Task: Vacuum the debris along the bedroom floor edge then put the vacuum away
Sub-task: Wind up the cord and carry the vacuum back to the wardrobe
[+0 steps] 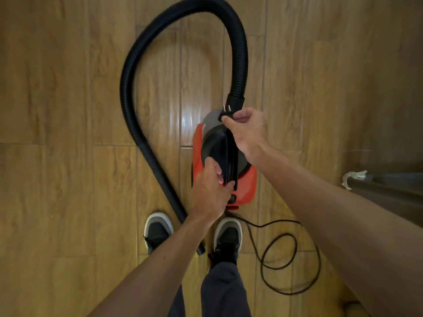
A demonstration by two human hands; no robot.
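Observation:
A small orange and black canister vacuum (247,181) stands on the wooden floor just ahead of my feet. My left hand (209,191) grips the near end of its black carry handle (229,154). My right hand (248,130) pinches the power plug (226,114) at the vacuum's far end, prongs pointing away. The black ribbed hose (128,83) leaves the front of the vacuum, loops far out and comes back left, ending in a straight tube (169,191) that runs between my shoes.
The black power cord (295,252) lies in loose loops on the floor to the right of my right shoe (227,236). My left shoe (158,232) stands beside the tube. A dark furniture edge with a scrap of tape (353,177) juts in at the right.

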